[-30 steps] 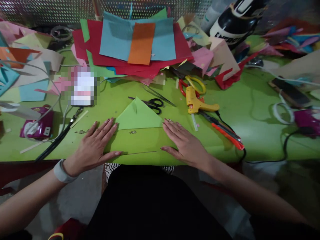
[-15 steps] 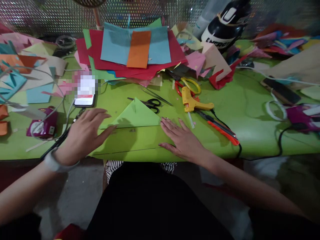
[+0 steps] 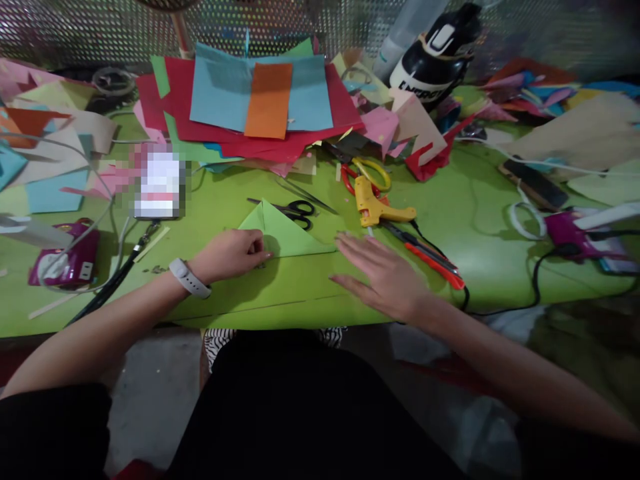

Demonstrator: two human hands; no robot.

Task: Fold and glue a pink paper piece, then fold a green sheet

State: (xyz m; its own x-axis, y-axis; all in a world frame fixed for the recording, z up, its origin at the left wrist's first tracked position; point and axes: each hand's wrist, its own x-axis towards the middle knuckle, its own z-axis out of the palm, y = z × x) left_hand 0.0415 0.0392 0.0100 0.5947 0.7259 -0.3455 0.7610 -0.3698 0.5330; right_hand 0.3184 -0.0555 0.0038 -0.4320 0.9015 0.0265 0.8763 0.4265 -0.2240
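Note:
A light green paper (image 3: 287, 233), folded into a triangle, lies on the green table with its long edge towards me. My left hand (image 3: 235, 253) has its fingers curled together over the paper's left part, hiding that corner; whether it pinches the paper is hidden. My right hand (image 3: 380, 273), fingers spread and holding nothing, is beside the paper's right corner. Black scissors (image 3: 300, 212) lie partly under the paper's far side. Beyond my right hand are a yellow glue gun (image 3: 380, 207) and a red-orange cutter (image 3: 435, 263).
Stacked red and blue paper (image 3: 310, 90) stands at the back, with a black bottle (image 3: 430, 67) right of it. A phone (image 3: 159, 183) and a purple power socket (image 3: 70, 257) are on the left. Cables and another purple socket (image 3: 567, 233) lie on the right.
My left hand has moved right onto the paper's left part and its fingers have curled in. My right hand has moved slightly off the right corner. The whole view has shifted a little.

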